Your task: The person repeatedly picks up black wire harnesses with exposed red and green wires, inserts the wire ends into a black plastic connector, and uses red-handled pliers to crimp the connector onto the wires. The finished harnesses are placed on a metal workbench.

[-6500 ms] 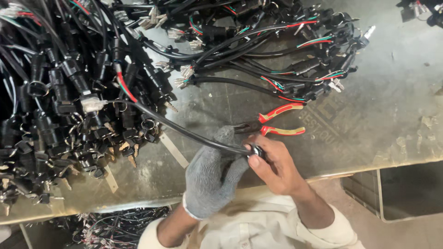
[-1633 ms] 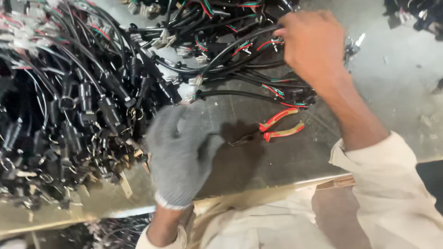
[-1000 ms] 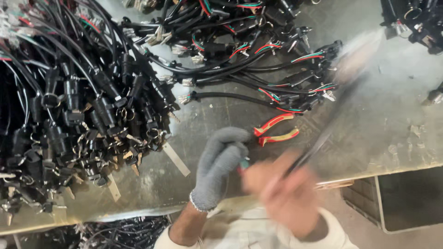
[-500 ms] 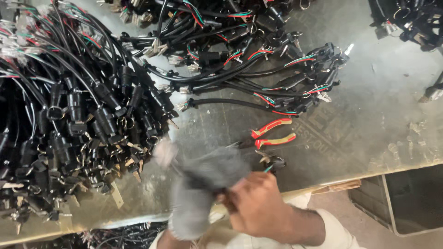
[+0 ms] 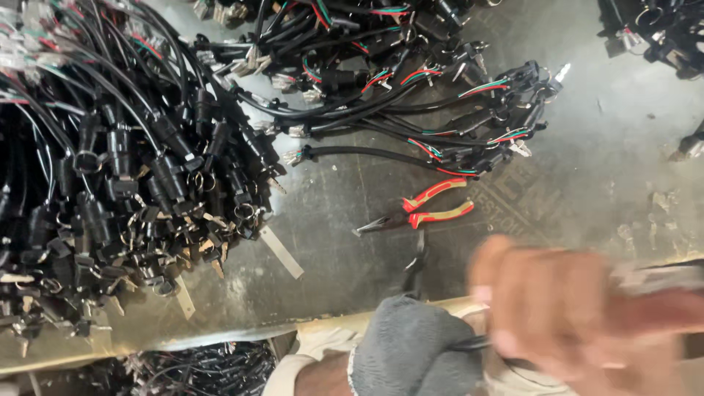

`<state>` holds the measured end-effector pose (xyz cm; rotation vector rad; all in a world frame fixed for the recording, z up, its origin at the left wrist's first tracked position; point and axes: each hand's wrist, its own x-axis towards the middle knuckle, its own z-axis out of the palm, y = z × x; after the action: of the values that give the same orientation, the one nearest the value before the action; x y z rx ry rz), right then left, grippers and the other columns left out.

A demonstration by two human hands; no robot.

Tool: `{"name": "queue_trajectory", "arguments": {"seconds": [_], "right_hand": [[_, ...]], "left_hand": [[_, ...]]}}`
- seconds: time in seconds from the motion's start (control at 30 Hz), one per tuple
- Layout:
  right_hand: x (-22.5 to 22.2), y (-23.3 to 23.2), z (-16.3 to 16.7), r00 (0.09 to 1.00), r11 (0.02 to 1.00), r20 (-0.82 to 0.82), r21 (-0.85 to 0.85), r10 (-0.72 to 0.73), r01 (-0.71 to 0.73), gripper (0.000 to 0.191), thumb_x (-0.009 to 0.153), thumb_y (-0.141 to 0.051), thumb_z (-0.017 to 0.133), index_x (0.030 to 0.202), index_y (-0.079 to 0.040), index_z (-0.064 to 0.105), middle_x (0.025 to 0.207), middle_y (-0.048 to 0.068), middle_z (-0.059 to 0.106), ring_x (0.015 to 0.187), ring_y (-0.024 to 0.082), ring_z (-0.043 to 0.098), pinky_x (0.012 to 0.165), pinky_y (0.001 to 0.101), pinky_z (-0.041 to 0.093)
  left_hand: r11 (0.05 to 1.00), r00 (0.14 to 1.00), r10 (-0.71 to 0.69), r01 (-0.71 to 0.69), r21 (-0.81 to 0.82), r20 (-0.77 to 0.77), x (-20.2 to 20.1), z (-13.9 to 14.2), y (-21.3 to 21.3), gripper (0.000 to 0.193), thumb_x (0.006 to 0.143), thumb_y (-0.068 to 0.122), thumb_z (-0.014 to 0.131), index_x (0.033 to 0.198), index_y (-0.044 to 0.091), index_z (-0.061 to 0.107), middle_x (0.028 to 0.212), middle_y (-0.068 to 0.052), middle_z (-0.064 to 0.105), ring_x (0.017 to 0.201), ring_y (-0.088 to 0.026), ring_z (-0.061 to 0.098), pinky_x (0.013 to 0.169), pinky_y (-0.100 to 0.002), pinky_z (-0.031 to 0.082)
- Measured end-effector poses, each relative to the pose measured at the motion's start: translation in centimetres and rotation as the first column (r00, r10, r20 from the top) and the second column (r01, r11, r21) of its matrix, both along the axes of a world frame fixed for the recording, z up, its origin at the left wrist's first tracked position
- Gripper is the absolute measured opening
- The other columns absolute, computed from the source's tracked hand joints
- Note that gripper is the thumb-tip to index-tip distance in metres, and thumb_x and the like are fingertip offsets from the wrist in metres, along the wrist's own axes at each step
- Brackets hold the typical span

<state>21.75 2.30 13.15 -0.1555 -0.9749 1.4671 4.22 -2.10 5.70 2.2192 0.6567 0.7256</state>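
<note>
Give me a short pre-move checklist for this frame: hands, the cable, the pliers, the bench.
1. Left hand, gloved, on a black cable: ok, though the grip itself is hidden.
2. Right hand steady: not ok, it is motion-blurred.
3. What the right hand holds: cannot tell.
4. Pliers free and near the hands: ok, lying shut on the bench, untouched.
5. Held cable apart from the left cable pile: ok.
6. Bench spot around the pliers bare: ok.

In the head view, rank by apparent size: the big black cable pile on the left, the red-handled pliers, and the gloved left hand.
1. Black cable pile, by far the largest.
2. Gloved left hand. It sits much nearer the camera and is cut off by the frame edge, so its lead over the pliers is unsure.
3. Red-handled pliers.
</note>
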Motion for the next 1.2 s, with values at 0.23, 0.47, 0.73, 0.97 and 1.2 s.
{"name": "queue_trajectory", "arguments": {"seconds": [0.23, 0.47, 0.73, 0.97, 1.2], "right_hand": [[9.4, -7.5, -7.7, 0.949, 0.996, 0.315, -0.074, -0.014, 0.039, 0.035, 0.106, -0.04, 0.047, 0.079, -0.021, 0.06, 0.076, -0.001, 0.07, 0.083, 0.029, 0.063, 0.091, 0.0516, 0.035], [1.9, -1.6, -10.4, 0.794, 0.847, -0.348, -0.39, -0.498, 0.36, 0.022, 0.117, -0.03, 0.043, 0.11, -0.016, 0.059, 0.108, 0.003, 0.064, 0.104, 0.021, 0.06, 0.107, 0.0394, 0.041], [-3.5, -3.9, -15.2, 0.599, 0.851, 0.785, -0.417, 0.161, 0.318, 0.037, 0.097, -0.007, 0.068, 0.131, 0.003, 0.064, 0.089, 0.012, 0.073, 0.077, 0.018, 0.065, 0.076, 0.0301, 0.055], [-3.2, -2.2, -13.1, 0.451, 0.897, 0.83, 0.124, -0.328, 0.424, 0.046, 0.084, 0.002, 0.066, 0.128, 0.0, 0.056, 0.114, 0.011, 0.066, 0.096, 0.021, 0.068, 0.09, 0.0294, 0.052], [-2.1, -2.3, -14.1, 0.446, 0.939, 0.832, 0.242, -0.331, 0.245, 0.051, 0.085, 0.011, 0.057, 0.133, -0.002, 0.05, 0.119, 0.012, 0.063, 0.108, 0.028, 0.059, 0.105, 0.0405, 0.044]], "left_hand": [[0.985, 0.98, -0.167, 0.161, 0.066, 0.107, -1.2, 1.3, 2.9, 0.02, 0.108, 0.029, 0.061, 0.106, 0.01, 0.067, 0.098, 0.0, 0.065, 0.097, -0.019, 0.063, 0.096, -0.035, 0.051], [0.448, 0.896, 0.439, -0.152, -0.881, 0.069, -4.3, -1.7, 4.7, 0.031, 0.094, 0.029, 0.063, 0.107, 0.004, 0.074, 0.09, 0.0, 0.071, 0.074, -0.012, 0.06, 0.068, -0.032, 0.05], [0.758, 0.855, 0.455, -0.223, -0.613, 0.25, -5.7, -2.1, 6.3, 0.018, 0.096, 0.013, 0.074, 0.113, 0.007, 0.072, 0.11, -0.005, 0.073, 0.108, -0.018, 0.064, 0.098, -0.032, 0.053], [0.822, 0.749, 0.498, -0.247, -0.514, 0.436, -3.6, -4.1, 3.5, 0.028, 0.089, 0.006, 0.081, 0.112, 0.008, 0.065, 0.117, -0.005, 0.073, 0.118, -0.025, 0.064, 0.107, -0.039, 0.054], [0.809, 0.798, 0.553, -0.447, -0.38, 0.238, -5.1, -3.3, 4.1, 0.056, 0.079, 0.017, 0.09, 0.126, 0.006, 0.06, 0.112, -0.008, 0.071, 0.107, -0.022, 0.069, 0.094, -0.035, 0.057]]}}
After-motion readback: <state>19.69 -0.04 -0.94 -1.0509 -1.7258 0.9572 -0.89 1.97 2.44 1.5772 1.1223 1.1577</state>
